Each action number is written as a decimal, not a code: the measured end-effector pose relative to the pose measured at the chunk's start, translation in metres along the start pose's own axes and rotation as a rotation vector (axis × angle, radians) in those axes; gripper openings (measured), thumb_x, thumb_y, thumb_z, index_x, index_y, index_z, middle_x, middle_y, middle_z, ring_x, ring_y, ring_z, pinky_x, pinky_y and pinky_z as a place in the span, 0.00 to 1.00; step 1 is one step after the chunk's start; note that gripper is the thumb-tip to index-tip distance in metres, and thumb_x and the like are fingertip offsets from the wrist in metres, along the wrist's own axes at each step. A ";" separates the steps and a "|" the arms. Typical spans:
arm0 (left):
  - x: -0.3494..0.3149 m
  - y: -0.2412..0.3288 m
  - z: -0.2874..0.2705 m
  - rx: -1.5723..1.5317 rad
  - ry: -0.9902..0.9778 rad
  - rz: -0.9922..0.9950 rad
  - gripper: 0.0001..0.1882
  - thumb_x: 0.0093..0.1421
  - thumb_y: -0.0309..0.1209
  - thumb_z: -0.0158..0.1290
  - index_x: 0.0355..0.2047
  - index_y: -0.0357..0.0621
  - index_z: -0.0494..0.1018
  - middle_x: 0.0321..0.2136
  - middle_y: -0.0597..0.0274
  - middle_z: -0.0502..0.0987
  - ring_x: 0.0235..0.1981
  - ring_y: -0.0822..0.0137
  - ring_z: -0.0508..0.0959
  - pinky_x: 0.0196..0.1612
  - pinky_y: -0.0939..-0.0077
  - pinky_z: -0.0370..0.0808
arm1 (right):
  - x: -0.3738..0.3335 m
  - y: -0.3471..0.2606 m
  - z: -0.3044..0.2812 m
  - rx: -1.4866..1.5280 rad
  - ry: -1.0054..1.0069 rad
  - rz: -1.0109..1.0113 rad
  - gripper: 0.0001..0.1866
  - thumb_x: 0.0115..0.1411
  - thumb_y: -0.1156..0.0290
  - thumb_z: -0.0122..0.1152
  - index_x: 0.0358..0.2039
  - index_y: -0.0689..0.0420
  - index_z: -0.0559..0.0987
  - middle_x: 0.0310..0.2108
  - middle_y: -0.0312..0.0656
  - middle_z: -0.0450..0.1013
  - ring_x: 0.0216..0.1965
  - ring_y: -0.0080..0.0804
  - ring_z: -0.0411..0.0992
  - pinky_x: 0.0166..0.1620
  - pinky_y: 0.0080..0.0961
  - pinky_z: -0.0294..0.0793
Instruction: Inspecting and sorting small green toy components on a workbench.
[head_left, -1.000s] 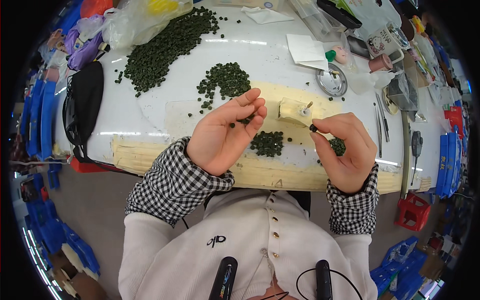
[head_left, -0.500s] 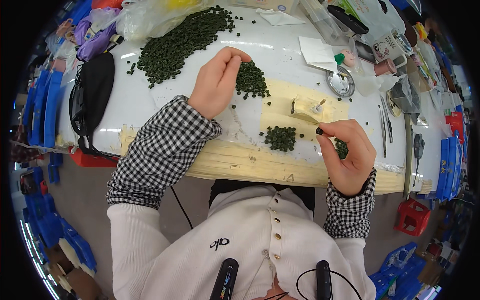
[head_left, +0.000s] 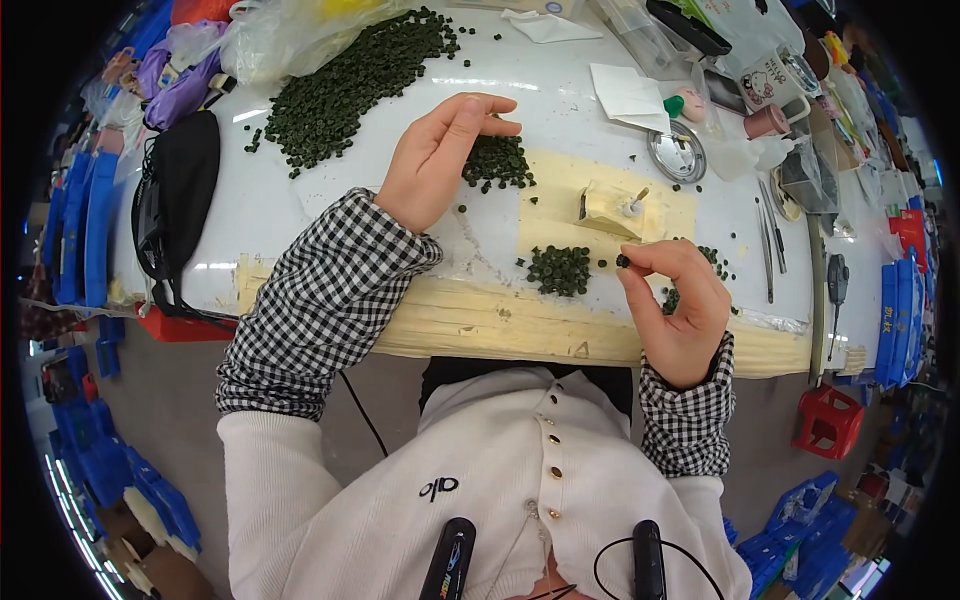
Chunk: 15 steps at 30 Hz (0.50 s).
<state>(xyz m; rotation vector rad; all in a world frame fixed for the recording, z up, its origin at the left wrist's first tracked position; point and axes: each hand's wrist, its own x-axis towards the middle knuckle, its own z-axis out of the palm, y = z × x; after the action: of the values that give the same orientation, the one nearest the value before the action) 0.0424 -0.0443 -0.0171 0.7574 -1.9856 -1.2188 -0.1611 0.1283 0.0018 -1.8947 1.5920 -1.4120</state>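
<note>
Head view: right hand (head_left: 685, 310) has thumb and index finger closed to a pinch on one small dark piece (head_left: 623, 261), right at the tips, just nearside of the cream block (head_left: 608, 210) with its upright peg (head_left: 642, 196). Left hand (head_left: 430, 165) is over the middle pile (head_left: 498, 168) of dark green pieces, fingers loosely bent and partly covering it. From here I can't tell how far those fingers are open, whether they touch the pile or hold anything. Front cluster (head_left: 558, 271) of the same pieces sits left of the pinch, near the worktable (head_left: 300, 215) edge; more lie around the right hand. Big heap (head_left: 350, 100) is at far left, beside the clear plastic bag (head_left: 285, 45). Tweezers (head_left: 765, 252) lie right of the block, round metal lid (head_left: 677, 153) beyond it.
</note>
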 end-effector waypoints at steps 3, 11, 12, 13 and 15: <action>-0.001 -0.002 0.005 0.066 0.007 0.082 0.22 0.69 0.38 0.28 0.55 0.38 0.61 0.41 0.56 0.78 0.56 0.65 0.65 0.62 0.68 0.53 | -0.003 0.001 0.003 0.209 0.011 0.146 0.10 0.49 0.85 0.62 0.34 0.65 0.77 0.31 0.43 0.74 0.33 0.27 0.72 0.36 0.20 0.71; -0.001 -0.009 0.006 0.249 -0.013 0.126 0.22 0.63 0.26 0.40 0.58 0.40 0.58 0.54 0.55 0.68 0.60 0.63 0.61 0.62 0.68 0.52 | -0.010 0.006 0.005 0.816 0.006 0.421 0.11 0.54 0.84 0.58 0.40 0.66 0.75 0.36 0.38 0.73 0.36 0.19 0.71 0.40 0.16 0.71; -0.001 -0.010 0.006 0.269 0.005 0.141 0.21 0.63 0.27 0.42 0.57 0.40 0.60 0.53 0.55 0.69 0.59 0.63 0.61 0.62 0.68 0.53 | -0.010 0.005 0.006 0.819 0.008 0.420 0.11 0.54 0.84 0.58 0.40 0.66 0.75 0.36 0.39 0.73 0.36 0.19 0.71 0.40 0.16 0.71; -0.001 -0.008 0.005 0.307 0.061 0.160 0.19 0.62 0.28 0.44 0.55 0.40 0.63 0.52 0.56 0.69 0.58 0.63 0.63 0.61 0.67 0.54 | -0.009 0.004 0.006 0.760 0.014 0.395 0.11 0.54 0.83 0.58 0.39 0.66 0.76 0.36 0.39 0.73 0.36 0.20 0.71 0.40 0.16 0.71; -0.001 -0.002 0.003 0.385 0.175 0.196 0.17 0.61 0.29 0.49 0.49 0.41 0.69 0.50 0.57 0.71 0.55 0.61 0.66 0.60 0.64 0.58 | -0.007 0.001 0.005 0.643 0.025 0.345 0.11 0.53 0.83 0.59 0.38 0.65 0.76 0.35 0.39 0.73 0.35 0.20 0.71 0.40 0.16 0.71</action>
<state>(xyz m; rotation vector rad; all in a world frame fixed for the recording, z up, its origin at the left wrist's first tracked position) 0.0413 -0.0424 -0.0198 0.8001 -2.1134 -0.6412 -0.1567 0.1320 -0.0050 -1.1774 1.1916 -1.5429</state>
